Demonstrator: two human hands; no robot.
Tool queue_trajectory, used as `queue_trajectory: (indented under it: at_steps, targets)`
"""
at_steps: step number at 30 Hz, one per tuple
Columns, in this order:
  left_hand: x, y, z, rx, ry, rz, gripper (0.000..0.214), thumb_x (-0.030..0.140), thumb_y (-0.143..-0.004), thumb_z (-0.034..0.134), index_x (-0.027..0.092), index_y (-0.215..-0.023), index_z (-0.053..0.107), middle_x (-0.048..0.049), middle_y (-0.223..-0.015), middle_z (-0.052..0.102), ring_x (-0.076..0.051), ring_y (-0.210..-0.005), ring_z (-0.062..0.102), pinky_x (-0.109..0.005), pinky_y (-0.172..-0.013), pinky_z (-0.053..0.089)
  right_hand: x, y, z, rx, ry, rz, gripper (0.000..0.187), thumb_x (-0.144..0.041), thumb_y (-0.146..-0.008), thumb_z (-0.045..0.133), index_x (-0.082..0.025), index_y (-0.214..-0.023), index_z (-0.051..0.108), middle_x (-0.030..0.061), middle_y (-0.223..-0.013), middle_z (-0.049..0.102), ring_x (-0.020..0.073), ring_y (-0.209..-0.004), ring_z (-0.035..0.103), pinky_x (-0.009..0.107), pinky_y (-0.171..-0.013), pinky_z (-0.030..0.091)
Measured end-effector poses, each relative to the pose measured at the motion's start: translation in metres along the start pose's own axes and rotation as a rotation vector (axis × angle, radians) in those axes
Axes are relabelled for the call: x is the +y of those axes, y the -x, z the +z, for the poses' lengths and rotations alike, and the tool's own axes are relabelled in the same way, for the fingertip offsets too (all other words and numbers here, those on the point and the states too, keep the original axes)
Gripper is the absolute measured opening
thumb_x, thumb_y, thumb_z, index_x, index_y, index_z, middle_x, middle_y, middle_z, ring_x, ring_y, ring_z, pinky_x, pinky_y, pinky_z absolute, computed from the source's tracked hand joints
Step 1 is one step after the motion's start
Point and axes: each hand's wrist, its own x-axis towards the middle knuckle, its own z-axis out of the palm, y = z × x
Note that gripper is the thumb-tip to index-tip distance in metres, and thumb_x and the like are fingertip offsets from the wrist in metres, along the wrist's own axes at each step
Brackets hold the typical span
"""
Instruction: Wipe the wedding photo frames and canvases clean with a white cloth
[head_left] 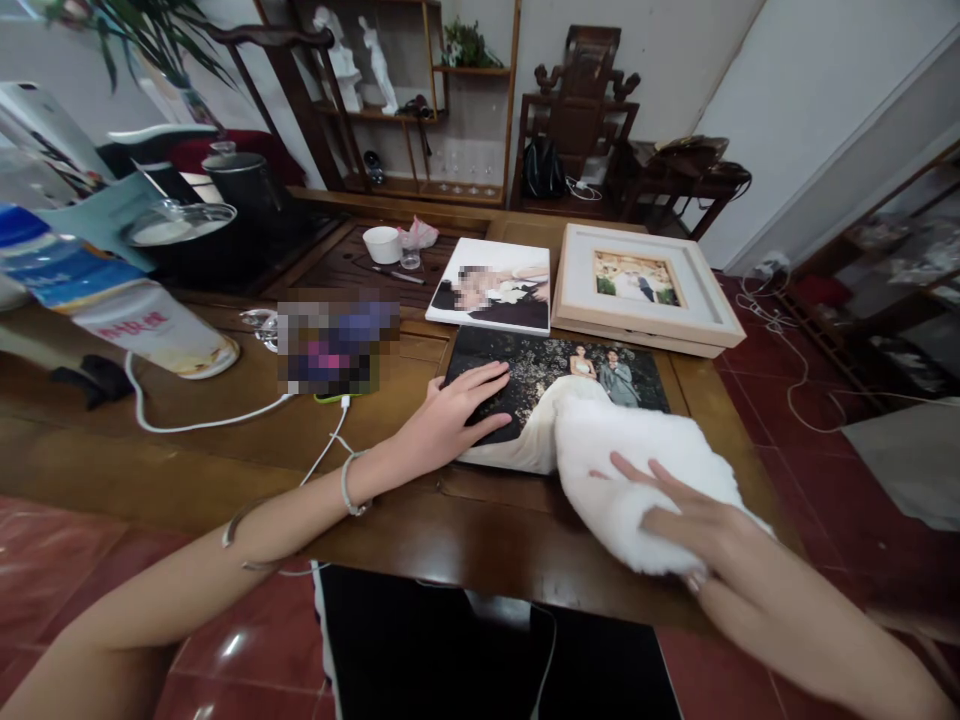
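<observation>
A large dark photo print [555,375] lies flat near the front edge of the wooden table [225,440]. My left hand [450,415] rests on the print's left edge, fingers stretched out flat. My right hand [690,525] lies on a fluffy white cloth [637,455], fingers spread and pressing it down over the print's lower right part. The cloth hides that corner of the print.
Behind the print lie a second photo print [495,285] and a white framed picture [645,285]. A phone on a white charging cable [322,450] sits to the left, beside a tilted blue-and-white carton [127,310]. A white cup [382,243], tea tray and kettle stand further back.
</observation>
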Motion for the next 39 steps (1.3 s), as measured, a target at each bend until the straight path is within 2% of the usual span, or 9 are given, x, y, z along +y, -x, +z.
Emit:
queue_trajectory:
  at_steps: [4,8,12,18,21,25,30,34,39]
  targets:
    - [0.000,-0.001,-0.002,-0.020,-0.016,0.021,0.045,0.040,-0.092,0.048,0.023,-0.134,0.044,-0.0120,-0.143,0.041,-0.025,-0.133,0.037,-0.050,-0.100,0.034,0.050,-0.041,-0.007,0.101,0.009,0.126,0.044,-0.006,-0.066,0.039,-0.021,-0.102,0.060,0.0080,-0.140,0.045,0.0332,-0.132,0.033,0.054,-0.099,0.042]
    - [0.000,-0.001,-0.002,-0.027,-0.037,0.013,0.047,0.040,-0.092,0.048,0.021,-0.135,0.042,-0.0125,-0.144,0.040,-0.024,-0.134,0.036,-0.049,-0.099,0.036,0.079,-0.068,-0.009,0.177,0.011,0.130,0.044,-0.005,-0.067,0.036,-0.021,-0.103,0.056,0.0079,-0.127,0.058,0.0308,-0.131,0.036,0.056,-0.102,0.037]
    - [0.002,-0.001,-0.002,-0.029,-0.054,0.009,0.047,0.040,-0.093,0.046,0.021,-0.136,0.041,-0.0128,-0.144,0.041,-0.023,-0.134,0.036,-0.048,-0.099,0.036,0.047,-0.058,-0.002,0.164,0.093,0.143,0.044,-0.004,-0.065,0.038,-0.017,-0.103,0.057,0.0157,-0.140,0.044,0.0329,-0.135,0.026,0.057,-0.100,0.038]
    - [0.003,0.001,0.000,-0.036,-0.079,-0.010,0.040,0.031,-0.097,0.036,0.023,-0.137,0.038,-0.0088,-0.146,0.039,-0.020,-0.135,0.035,-0.048,-0.100,0.034,-0.030,-0.029,0.005,-0.028,-0.011,-0.089,0.049,-0.004,-0.053,0.044,-0.026,-0.093,0.062,0.0004,-0.143,0.042,0.0284,-0.136,0.025,0.053,-0.109,0.029]
    - [0.002,0.001,0.000,-0.031,-0.074,-0.003,0.040,0.028,-0.097,0.034,0.023,-0.137,0.039,-0.0098,-0.145,0.039,-0.020,-0.134,0.035,-0.048,-0.101,0.034,-0.027,-0.036,0.000,-0.055,-0.039,-0.095,0.050,-0.004,-0.056,0.045,-0.026,-0.097,0.062,0.0022,-0.144,0.041,0.0279,-0.135,0.029,0.051,-0.107,0.033]
    - [0.001,0.001,0.001,-0.022,-0.065,0.011,0.040,0.028,-0.097,0.036,0.022,-0.136,0.040,-0.0102,-0.145,0.040,-0.020,-0.134,0.036,-0.047,-0.100,0.035,0.013,-0.071,-0.008,0.017,0.019,-0.003,0.048,-0.005,-0.068,0.043,-0.023,-0.109,0.058,0.0101,-0.147,0.034,0.0321,-0.132,0.035,0.055,-0.099,0.040]
    - [-0.001,0.000,0.001,-0.009,-0.054,0.021,0.040,0.028,-0.096,0.037,0.023,-0.136,0.041,-0.0105,-0.144,0.041,-0.021,-0.134,0.037,-0.047,-0.100,0.035,0.051,-0.119,-0.008,0.109,0.087,-0.046,0.048,-0.003,-0.071,0.040,-0.018,-0.114,0.055,0.0139,-0.146,0.036,0.0323,-0.136,0.026,0.059,-0.101,0.035]
    - [0.000,0.001,0.001,-0.021,-0.057,0.007,0.040,0.028,-0.097,0.037,0.022,-0.136,0.040,-0.0098,-0.145,0.040,-0.021,-0.134,0.036,-0.049,-0.099,0.035,0.030,-0.119,0.004,0.164,0.168,-0.092,0.046,-0.003,-0.070,0.043,-0.014,-0.113,0.057,0.0153,-0.145,0.038,0.0346,-0.138,0.018,0.062,-0.107,0.022]
    - [0.001,0.001,0.000,-0.025,-0.054,-0.001,0.042,0.027,-0.097,0.036,0.023,-0.138,0.038,-0.0104,-0.145,0.040,-0.022,-0.134,0.036,-0.050,-0.099,0.035,-0.034,-0.079,0.008,-0.055,0.076,-0.142,0.044,-0.010,-0.067,0.053,-0.017,-0.109,0.062,0.0156,-0.146,0.036,0.0408,-0.136,0.019,0.064,-0.105,0.025]
